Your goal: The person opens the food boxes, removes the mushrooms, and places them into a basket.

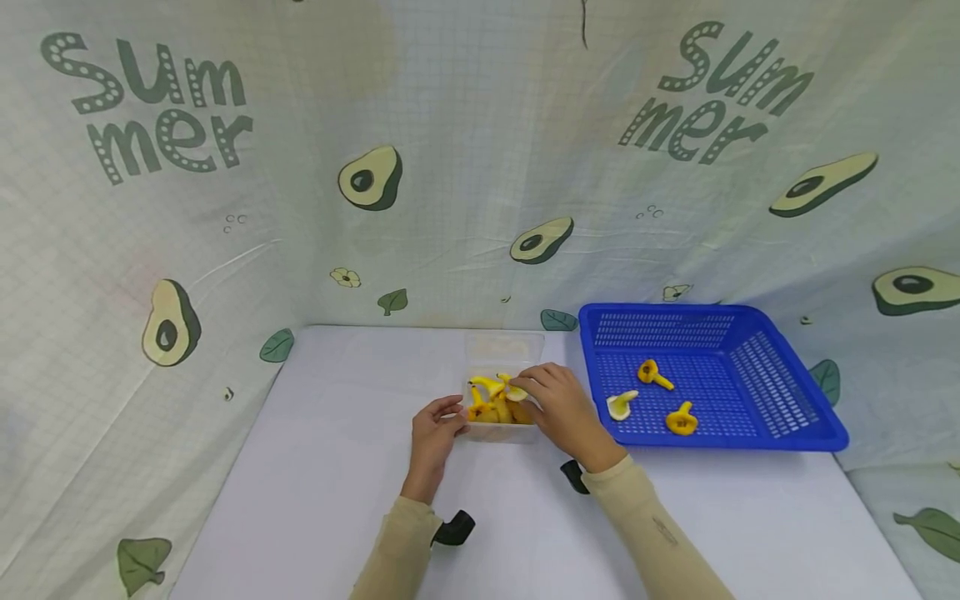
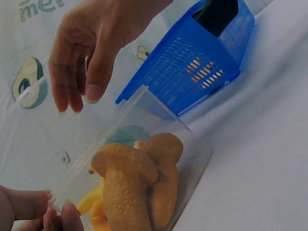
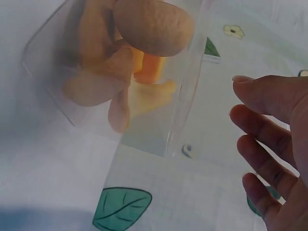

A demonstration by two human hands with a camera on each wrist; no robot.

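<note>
A clear plastic box (image 1: 498,433) stands on the table, its lid (image 1: 504,346) folded back behind it. Inside lie several brown mushrooms (image 2: 126,190) and yellow mushrooms (image 1: 487,385). My left hand (image 1: 433,435) pinches the box's left rim between thumb and fingers. Over the box's right side hovers my right hand (image 1: 566,412), its fingers loosely bent and apart. Both wrist views show nothing between the right fingers. A pale yellow-white mushroom (image 1: 516,393) lies in the box just below those fingertips.
A blue perforated basket (image 1: 720,392) stands right of the box. It holds two orange-yellow mushrooms (image 1: 682,419) and a pale one (image 1: 620,406). A printed cloth (image 1: 450,183) hangs behind the white table (image 1: 322,467). Black wrist mounts (image 1: 453,529) stick out by the sleeves.
</note>
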